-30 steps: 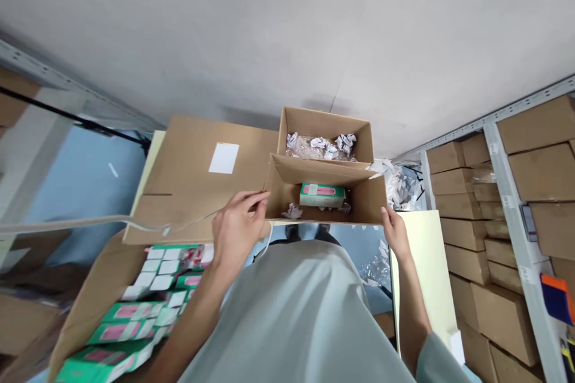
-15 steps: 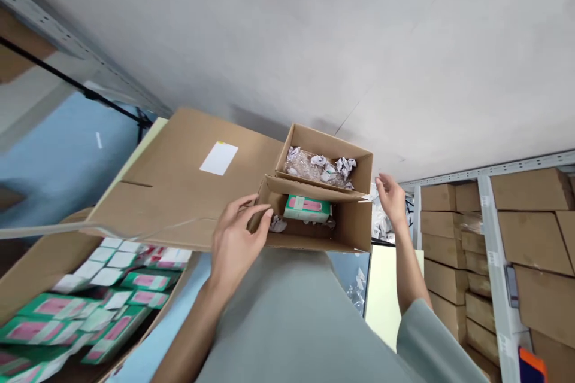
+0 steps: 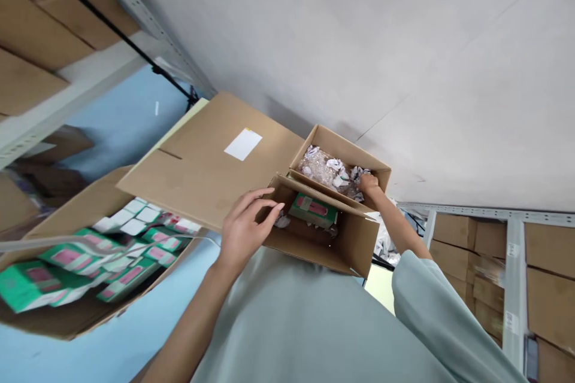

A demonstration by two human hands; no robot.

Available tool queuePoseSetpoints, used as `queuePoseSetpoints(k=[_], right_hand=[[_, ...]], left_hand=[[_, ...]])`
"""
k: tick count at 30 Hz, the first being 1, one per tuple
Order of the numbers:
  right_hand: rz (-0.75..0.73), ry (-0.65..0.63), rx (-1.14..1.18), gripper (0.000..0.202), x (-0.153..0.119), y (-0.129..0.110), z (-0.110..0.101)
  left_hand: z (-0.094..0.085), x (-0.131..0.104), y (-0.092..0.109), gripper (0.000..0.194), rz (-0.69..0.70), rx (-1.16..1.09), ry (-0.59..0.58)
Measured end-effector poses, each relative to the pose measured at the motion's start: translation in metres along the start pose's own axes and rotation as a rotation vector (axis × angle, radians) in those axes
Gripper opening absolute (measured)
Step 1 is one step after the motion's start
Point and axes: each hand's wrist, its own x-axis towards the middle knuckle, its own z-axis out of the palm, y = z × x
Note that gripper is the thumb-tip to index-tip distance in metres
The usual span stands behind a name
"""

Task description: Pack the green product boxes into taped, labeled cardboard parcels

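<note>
My left hand (image 3: 249, 224) hovers by the left edge of the near cardboard box (image 3: 359, 239), thumb and fingers apart with nothing between them. Inside that box lies a green and pink product box (image 3: 313, 209), along with some crumpled paper (image 3: 283, 220). My right hand (image 3: 369, 183) reaches down into the far cardboard box (image 3: 354, 148), its fingers curled onto a wad of crumpled paper (image 3: 358, 173); the fingertips are partly hidden. Bubble wrap (image 3: 318, 166) and more paper wads fill the left and middle of that far box.
A flattened cardboard sheet (image 3: 197, 182) with a white label lies left of the boxes. Lower left, a large open carton (image 3: 130, 176) holds many green and pink boxes. Shelves of brown cartons (image 3: 453, 236) stand at right, and a wall (image 3: 359, 36) rises behind.
My right hand has moved left and down into the far box, onto the crumpled paper there. My left hand stays near the near box's left edge. The view has turned.
</note>
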Motion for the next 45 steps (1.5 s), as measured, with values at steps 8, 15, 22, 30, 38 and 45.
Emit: queuePoseSetpoints(k=[8,15,22,30,38,45], right_hand=[[0.02,0.085,-0.045,0.033,-0.025,-0.004,-0.009],[-0.006,0.331,0.067,0.037,-0.128,0.025,-0.027],[-0.345,0.556,0.62,0.033,-0.276,0.011,-0.005],[-0.464,0.142,0.276,0.023,-0.273,-0.051,0.02],[-0.447,0.111,0.14,0.029,-0.248,-0.052,0.01],[-0.301,0.386,0.357,0.032,-0.194,-0.003,-0.023]], left_hand=[[-0.003,-0.006,0.0,0.018,-0.024,0.014,0.019],[0.001,-0.006,-0.004,0.015,-0.06,-0.03,-0.027],[0.002,-0.004,0.0,0.01,-0.084,-0.04,-0.057],[0.0,-0.004,0.002,0.009,-0.073,-0.028,-0.084],[-0.002,-0.009,-0.001,0.011,-0.034,-0.033,-0.071],[-0.002,-0.009,-0.003,0.017,-0.056,-0.036,-0.098]])
